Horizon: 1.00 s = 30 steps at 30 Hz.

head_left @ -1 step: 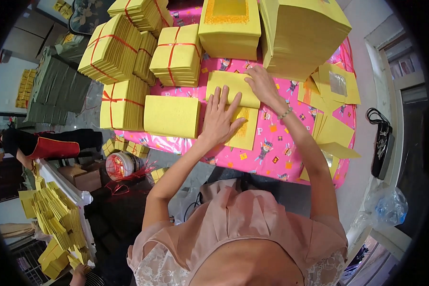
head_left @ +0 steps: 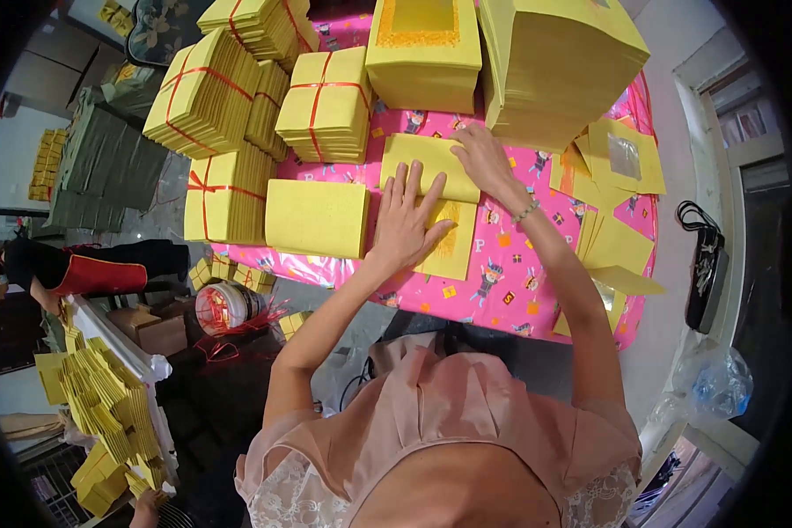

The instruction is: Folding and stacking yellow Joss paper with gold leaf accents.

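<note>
Both hands — left hand [head_left: 407,216], right hand [head_left: 481,158] — flat on yellow sheets [head_left: 431,161].

A table covered in a bright pink patterned cloth [head_left: 502,290] carried everything. Along its far side stood tall stacks of yellow paper sheets [head_left: 563,62], one topped with a gold-printed sheet [head_left: 422,48]. Toward the left sat square yellow bundles tied crosswise with red string [head_left: 326,106], and an untied yellow stack [head_left: 317,216] lay near the front edge. Loose yellow sheets [head_left: 612,242] were scattered over the right end.
</note>
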### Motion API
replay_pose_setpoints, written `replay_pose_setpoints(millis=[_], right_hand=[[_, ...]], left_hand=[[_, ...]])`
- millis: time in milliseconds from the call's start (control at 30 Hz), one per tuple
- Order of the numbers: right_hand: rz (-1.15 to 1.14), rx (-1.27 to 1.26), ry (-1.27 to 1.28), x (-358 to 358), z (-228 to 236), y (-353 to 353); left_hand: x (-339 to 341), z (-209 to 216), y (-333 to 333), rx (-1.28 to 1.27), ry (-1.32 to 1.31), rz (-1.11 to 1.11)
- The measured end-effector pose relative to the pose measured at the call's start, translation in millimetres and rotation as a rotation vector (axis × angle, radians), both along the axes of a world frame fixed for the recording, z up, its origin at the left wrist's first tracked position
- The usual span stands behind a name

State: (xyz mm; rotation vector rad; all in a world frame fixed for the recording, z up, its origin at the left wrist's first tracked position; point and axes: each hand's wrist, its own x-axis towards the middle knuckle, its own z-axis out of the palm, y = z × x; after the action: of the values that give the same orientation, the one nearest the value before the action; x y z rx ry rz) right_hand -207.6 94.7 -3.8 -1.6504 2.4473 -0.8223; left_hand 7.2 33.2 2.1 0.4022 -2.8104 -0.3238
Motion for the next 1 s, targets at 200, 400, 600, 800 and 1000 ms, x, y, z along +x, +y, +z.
replay_pose_setpoints(millis=[200, 400, 600, 800, 1000], right_hand=[[-0.031, 0.022, 0.028, -1, -12, -1], [-0.048, 0.003, 0.034, -1, -14, 2], [-0.051, -0.073, 0.088, 18, 7, 16], [0.066, 0.065, 0.09, 75, 11, 72], [0.083, 0.148, 0.064, 87, 0, 86]], left_hand=[[-4, -6, -5, 0.0, -0.025, -0.007], [-7, -9, -7, 0.019, -0.025, -0.022], [-6, -9, -10, 0.051, -0.016, -0.039], [-4, -12, -9, 0.046, -0.022, -0.032], [-3, -14, -9, 0.04, -0.05, -0.058]])
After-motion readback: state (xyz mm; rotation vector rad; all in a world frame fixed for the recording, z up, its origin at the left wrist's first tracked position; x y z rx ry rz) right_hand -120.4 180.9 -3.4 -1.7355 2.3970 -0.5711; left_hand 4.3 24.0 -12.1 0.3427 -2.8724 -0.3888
